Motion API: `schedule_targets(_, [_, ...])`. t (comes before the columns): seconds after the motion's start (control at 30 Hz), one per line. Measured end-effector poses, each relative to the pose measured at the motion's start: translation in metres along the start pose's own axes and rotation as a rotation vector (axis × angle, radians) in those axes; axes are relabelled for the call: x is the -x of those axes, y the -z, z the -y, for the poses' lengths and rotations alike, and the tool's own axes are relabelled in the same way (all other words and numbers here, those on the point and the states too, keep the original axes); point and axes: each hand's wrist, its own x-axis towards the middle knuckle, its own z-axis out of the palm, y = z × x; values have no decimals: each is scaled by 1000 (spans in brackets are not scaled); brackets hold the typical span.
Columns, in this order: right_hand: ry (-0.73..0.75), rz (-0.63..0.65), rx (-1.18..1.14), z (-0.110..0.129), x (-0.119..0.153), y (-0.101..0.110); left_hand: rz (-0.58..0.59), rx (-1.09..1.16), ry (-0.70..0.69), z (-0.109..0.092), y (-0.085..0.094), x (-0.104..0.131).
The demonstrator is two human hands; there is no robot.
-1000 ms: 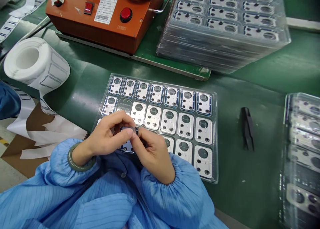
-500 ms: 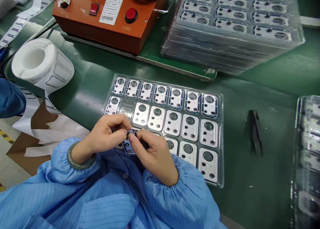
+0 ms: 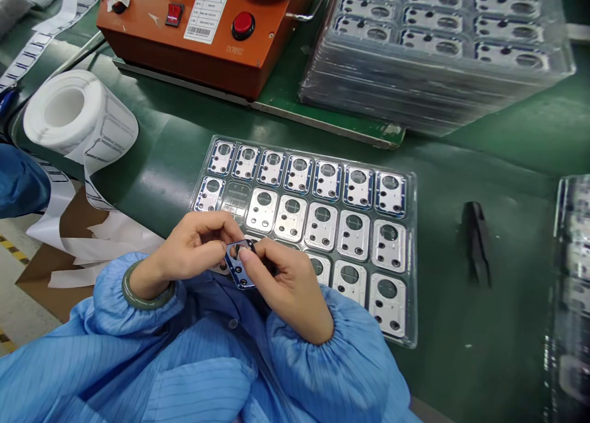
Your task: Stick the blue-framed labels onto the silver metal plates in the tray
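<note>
Between both hands, over the near left part of a clear tray point(image 3: 413, 257), is a small metal plate point(image 3: 240, 274) with a blue edge and round holes. My left hand point(image 3: 198, 245) pinches the plate's upper left edge with thumb and bent fingers. With the thumb lying across its face near the large hole, my right hand point(image 3: 288, 278) grips the plate's right side. Similar silvery plates point(image 3: 292, 219) lie in the tray's pockets; those in the back row have blue edges. One pocket point(image 3: 236, 200) in the second row holds no plate.
An orange machine point(image 3: 184, 35) stands at the back, beside a tall stack of filled trays point(image 3: 428, 72). At left is a label roll point(image 3: 80, 112) with its strip hanging down. Black tweezers point(image 3: 477, 245) and another tray point(image 3: 574, 288) lie at right. A person's blue sleeve point(image 3: 21, 180) shows at far left.
The plate in my hands shows more of its face and large hole, as my left fingertips have shifted to its edge. The view has moved slightly.
</note>
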Motion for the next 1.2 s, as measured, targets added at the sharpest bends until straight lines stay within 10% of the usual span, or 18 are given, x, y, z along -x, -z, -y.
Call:
schedule_targets(0.73, [-47,-9,-15,0,-2,0,171,73,77,0,13,3])
schedule_targets(1.2, [-99,23,-151,2,0,3,-242,36,-44,8,4,0])
